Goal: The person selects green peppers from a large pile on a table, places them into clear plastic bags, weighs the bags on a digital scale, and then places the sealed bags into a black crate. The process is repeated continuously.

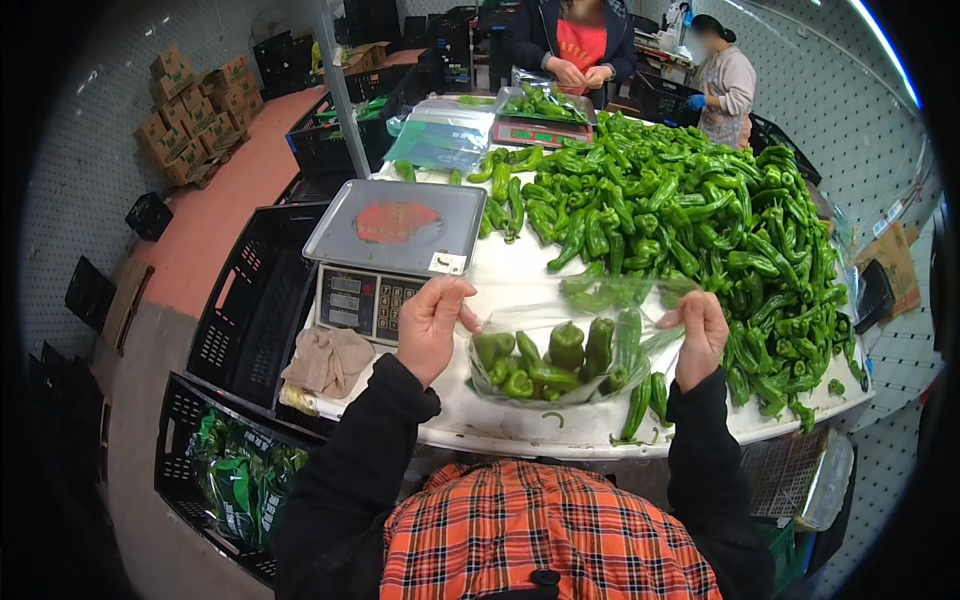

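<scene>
A clear plastic bag (517,324) of green peppers (566,345) is stretched between my two hands above the white table (517,424). My left hand (431,326) pinches one upper corner, close to the keypad of the near scale. The opposite corner is gripped by my right hand (699,337), in front of the big heap of green peppers (675,217). The bag's top edge is pulled out wide and the peppers sit in its lower part. A few loose peppers (637,405) lie on the table just beyond the bag's right side.
A scale with a grey pan (397,221) stands at the left, a crumpled cloth (328,361) beside it. Black crates (255,315) line that side; one holds packed bags (240,480). Across the table, a person (577,52) stands behind another scale (544,129). Flat bags (442,139) lie near it.
</scene>
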